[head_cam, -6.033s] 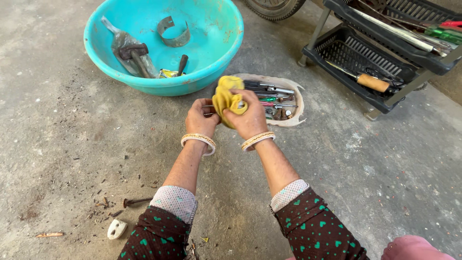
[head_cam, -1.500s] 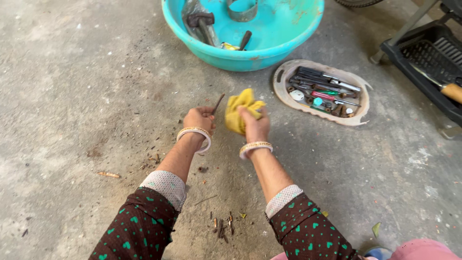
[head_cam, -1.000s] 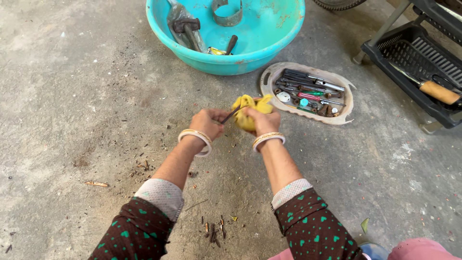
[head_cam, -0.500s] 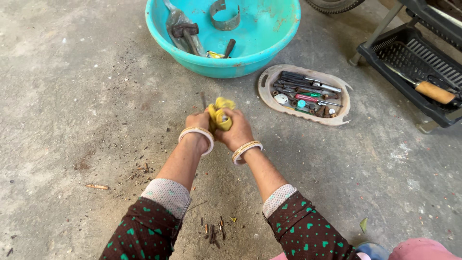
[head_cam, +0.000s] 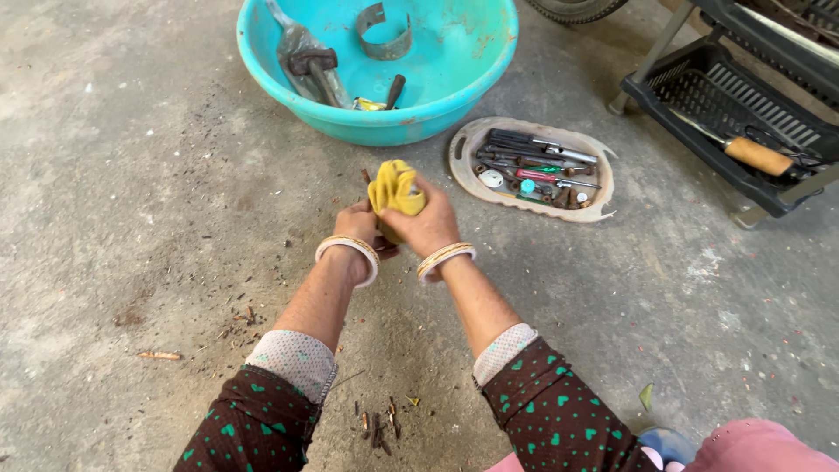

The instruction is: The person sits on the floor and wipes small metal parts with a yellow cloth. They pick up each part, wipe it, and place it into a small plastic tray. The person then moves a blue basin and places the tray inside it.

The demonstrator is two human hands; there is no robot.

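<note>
Nearest you, loose twigs and rusty bits [head_cam: 377, 425] lie on the concrete floor [head_cam: 131, 175] between your forearms; a knee or foot shifting there could scatter them or catch on something sharp. Further out, your 2 hands meet above the floor. Your right hand [head_cam: 426, 225] is closed around a yellow rag [head_cam: 395, 185], bunching it tight. Your left hand [head_cam: 357, 227] is curled shut just beside it, and it seems to pinch a thin dark tool [head_cam: 366, 176] whose tip pokes out past the rag, though the grip itself is hidden, so I cannot tell how firm it is. That is the main risk as I judge it: the tool is slim and mostly wrapped, so a hard pull of the rag could slide it out of your fingers, or drive its tip into your right palm. Both bangles [head_cam: 348, 249] sit close to the work and could snag a fold of cloth. Beyond your hands, the oval tray [head_cam: 463, 153] of small tools lies near to the right; a dropped tool could bounce in and knock the little parts out. Farthest off, the teal basin [head_cam: 454, 87] holds a hammer [head_cam: 319, 74], and the black rack [head_cam: 699, 96] stands well apart, so neither looks at risk.
</note>
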